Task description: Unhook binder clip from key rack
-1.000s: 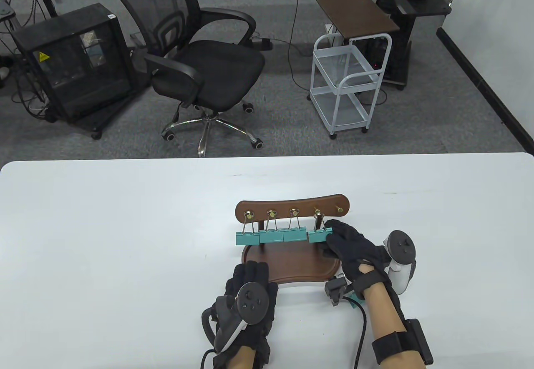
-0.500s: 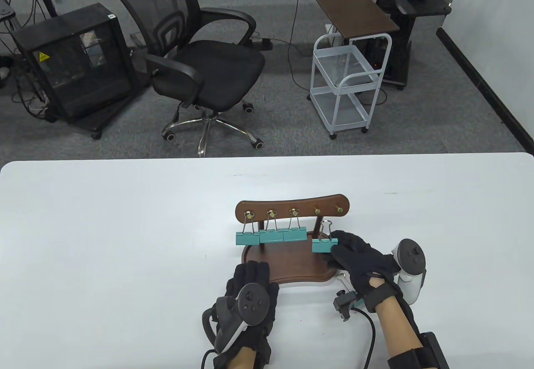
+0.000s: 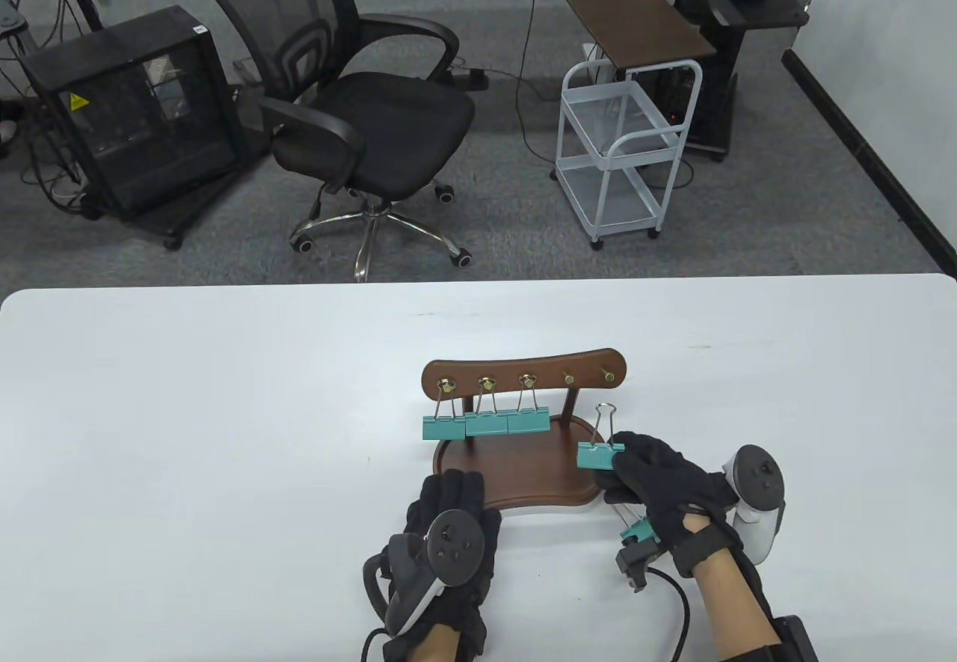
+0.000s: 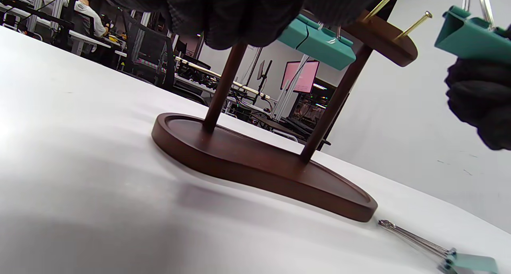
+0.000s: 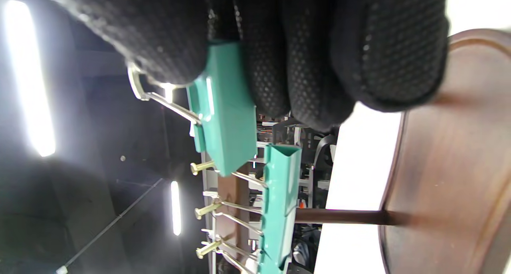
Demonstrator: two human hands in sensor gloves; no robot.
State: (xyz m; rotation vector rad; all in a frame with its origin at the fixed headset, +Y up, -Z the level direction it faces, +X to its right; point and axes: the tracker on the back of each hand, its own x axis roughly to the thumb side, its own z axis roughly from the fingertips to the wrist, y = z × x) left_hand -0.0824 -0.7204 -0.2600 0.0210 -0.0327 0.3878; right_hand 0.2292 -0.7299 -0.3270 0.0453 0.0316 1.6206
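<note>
A dark wooden key rack (image 3: 523, 374) with brass pegs stands on an oval wooden base (image 3: 516, 476). Three teal binder clips (image 3: 486, 423) hang from its left three pegs; the two right pegs are bare. My right hand (image 3: 662, 475) pinches a fourth teal binder clip (image 3: 598, 455) clear of the rack, above the base's right end; the right wrist view shows it between my fingers (image 5: 223, 110). My left hand (image 3: 448, 512) rests flat at the base's front left edge. The left wrist view shows the base (image 4: 259, 166) and the held clip (image 4: 471, 36).
Another teal binder clip (image 3: 635, 529) lies on the white table (image 3: 187, 430) just right of the base, under my right wrist; it shows in the left wrist view (image 4: 459, 258). An office chair and a white cart stand beyond the table's far edge.
My right hand has pulled the fourth clip off its peg and moved it right and toward me, away from the rack. My left hand has stayed still.
</note>
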